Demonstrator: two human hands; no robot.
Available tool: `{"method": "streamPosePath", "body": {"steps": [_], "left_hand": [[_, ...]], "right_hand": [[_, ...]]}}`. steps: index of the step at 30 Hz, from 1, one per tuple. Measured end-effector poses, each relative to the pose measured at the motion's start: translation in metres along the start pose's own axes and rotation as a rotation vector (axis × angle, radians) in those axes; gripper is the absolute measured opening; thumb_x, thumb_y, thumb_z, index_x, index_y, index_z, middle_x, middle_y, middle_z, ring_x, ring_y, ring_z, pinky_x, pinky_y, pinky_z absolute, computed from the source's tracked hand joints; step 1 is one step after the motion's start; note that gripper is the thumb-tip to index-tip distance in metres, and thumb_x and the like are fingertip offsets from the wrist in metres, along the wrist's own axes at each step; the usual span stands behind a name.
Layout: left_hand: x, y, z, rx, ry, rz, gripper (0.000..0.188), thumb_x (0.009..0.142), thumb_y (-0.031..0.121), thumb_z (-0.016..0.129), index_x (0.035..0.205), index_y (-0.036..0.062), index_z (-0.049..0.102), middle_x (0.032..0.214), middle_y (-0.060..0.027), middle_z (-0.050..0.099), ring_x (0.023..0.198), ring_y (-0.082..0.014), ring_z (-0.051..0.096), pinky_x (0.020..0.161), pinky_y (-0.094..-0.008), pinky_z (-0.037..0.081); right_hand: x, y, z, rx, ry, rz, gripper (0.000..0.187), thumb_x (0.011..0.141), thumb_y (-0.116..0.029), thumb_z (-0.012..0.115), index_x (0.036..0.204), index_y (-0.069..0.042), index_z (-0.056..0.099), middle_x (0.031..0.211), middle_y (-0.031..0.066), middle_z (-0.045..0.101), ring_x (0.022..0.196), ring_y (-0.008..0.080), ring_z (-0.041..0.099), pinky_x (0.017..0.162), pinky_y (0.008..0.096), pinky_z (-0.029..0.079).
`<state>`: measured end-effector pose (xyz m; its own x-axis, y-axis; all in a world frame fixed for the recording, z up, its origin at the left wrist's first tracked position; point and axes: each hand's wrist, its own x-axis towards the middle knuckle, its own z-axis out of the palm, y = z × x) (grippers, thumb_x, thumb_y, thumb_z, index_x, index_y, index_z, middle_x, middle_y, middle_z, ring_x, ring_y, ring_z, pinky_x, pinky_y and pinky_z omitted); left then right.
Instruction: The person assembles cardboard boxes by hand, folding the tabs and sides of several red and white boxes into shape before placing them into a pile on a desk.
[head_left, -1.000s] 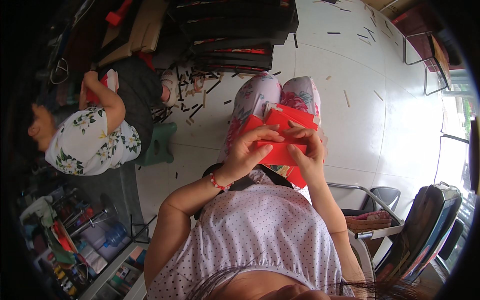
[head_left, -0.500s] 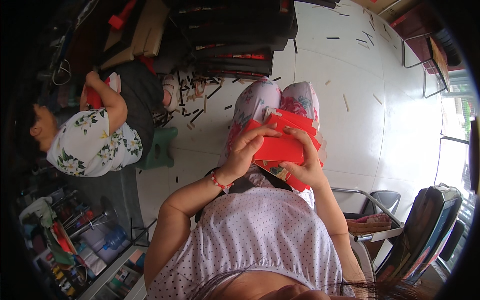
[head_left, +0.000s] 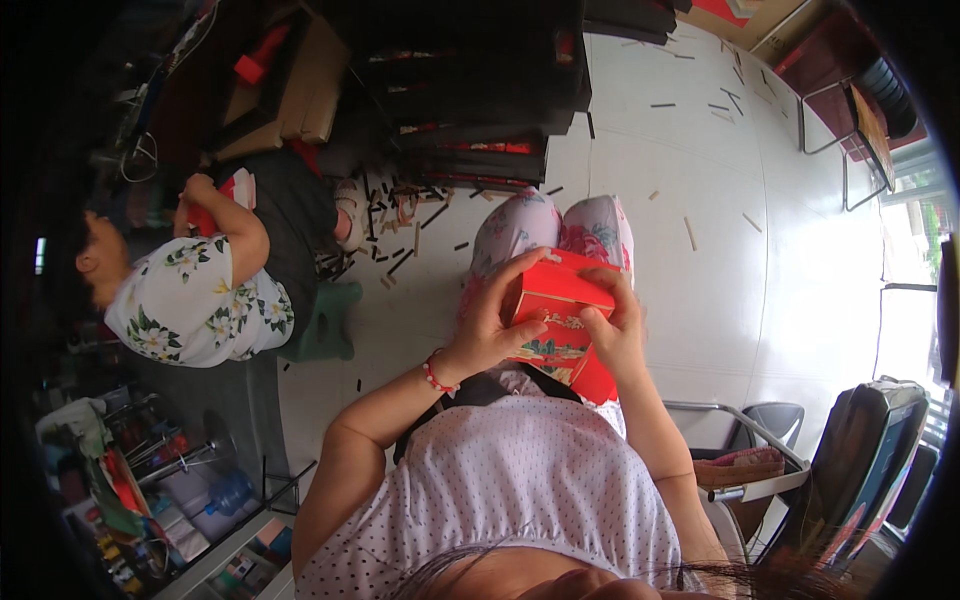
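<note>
A red cardboard box (head_left: 565, 285) with a printed picture on its front is held over my lap between both hands. My left hand (head_left: 498, 318) grips its left side, the thumb lying on the printed face. On the right edge, my right hand (head_left: 622, 330) has its fingers over the top and its thumb near the upper front corner. More red card (head_left: 597, 382) shows below the box, resting on my thighs; how many pieces lie there is hidden.
To my left a person (head_left: 200, 285) sits on a green stool (head_left: 325, 320), holding something red and white. Dark stacks (head_left: 460, 90) with red inside stand ahead. Thin black and tan strips (head_left: 405, 215) litter the floor. A metal-framed chair (head_left: 740, 450) is at my right.
The red card in my hands has been raised and tilted, so its printed face now shows as a box side. My left thumb has moved onto that face.
</note>
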<state>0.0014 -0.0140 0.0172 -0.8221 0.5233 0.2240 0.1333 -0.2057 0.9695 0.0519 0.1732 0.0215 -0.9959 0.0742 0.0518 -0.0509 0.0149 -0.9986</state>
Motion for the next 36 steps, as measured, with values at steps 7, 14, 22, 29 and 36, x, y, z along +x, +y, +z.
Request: {"method": "streamPosePath", "body": {"steps": [7, 14, 22, 29, 36], "left_hand": [[0.005, 0.005, -0.001, 0.13, 0.145, -0.023, 0.05, 0.086, 0.021, 0.065, 0.126, 0.0015, 0.042, 0.139, -0.0111, 0.04, 0.113, -0.0148, 0.049, 0.094, -0.0295, 0.041], [0.024, 0.025, -0.012, -0.359, 0.263, -0.332, 0.043, 0.085, 0.02, 0.064, 0.121, 0.0074, 0.044, 0.117, -0.0071, 0.051, 0.102, -0.0144, 0.053, 0.088, -0.0299, 0.046], [0.196, 0.119, -0.094, -0.756, 0.297, -0.125, 0.032, 0.092, 0.025, 0.051, 0.116, 0.004, 0.054, 0.11, -0.0125, 0.061, 0.1, -0.0268, 0.061, 0.086, -0.0434, 0.051], [0.387, 0.25, -0.143, -0.165, 0.714, 0.32, 0.084, 0.078, 0.066, 0.053, 0.138, 0.0159, 0.024, 0.136, -0.0097, 0.04, 0.12, -0.032, 0.044, 0.095, -0.0536, 0.036], [0.331, 0.175, -0.103, -0.093, 0.417, 0.02, 0.104, 0.076, 0.073, 0.048, 0.146, 0.0195, -0.005, 0.153, -0.0054, 0.001, 0.135, -0.0383, 0.02, 0.106, -0.0602, 0.014]], "right_hand": [[0.009, -0.005, 0.007, 0.053, -0.013, -0.071, 0.028, 0.086, -0.007, 0.055, 0.111, 0.002, 0.048, 0.123, 0.014, 0.05, 0.117, 0.0224, 0.045, 0.1, 0.034, 0.034], [0.011, -0.004, 0.007, 0.315, 0.047, -0.044, 0.037, 0.093, -0.018, 0.048, 0.126, -0.001, 0.041, 0.129, 0.0142, 0.045, 0.107, 0.021, 0.053, 0.091, 0.0337, 0.044], [0.001, 0.013, -0.009, 0.408, 0.187, 0.037, 0.032, 0.098, -0.022, 0.038, 0.124, -0.004, 0.041, 0.125, 0.016, 0.051, 0.092, 0.0197, 0.06, 0.081, 0.0357, 0.05], [-0.003, -0.002, 0.011, 0.427, 0.138, 0.001, 0.029, 0.098, -0.019, 0.038, 0.121, -0.003, 0.044, 0.119, 0.0155, 0.054, 0.09, 0.021, 0.061, 0.08, 0.0357, 0.05], [-0.032, 0.021, -0.029, 0.276, 0.264, 0.03, 0.028, 0.096, -0.017, 0.042, 0.12, -0.002, 0.044, 0.115, 0.0136, 0.056, 0.09, 0.0198, 0.061, 0.081, 0.0327, 0.049]]}}
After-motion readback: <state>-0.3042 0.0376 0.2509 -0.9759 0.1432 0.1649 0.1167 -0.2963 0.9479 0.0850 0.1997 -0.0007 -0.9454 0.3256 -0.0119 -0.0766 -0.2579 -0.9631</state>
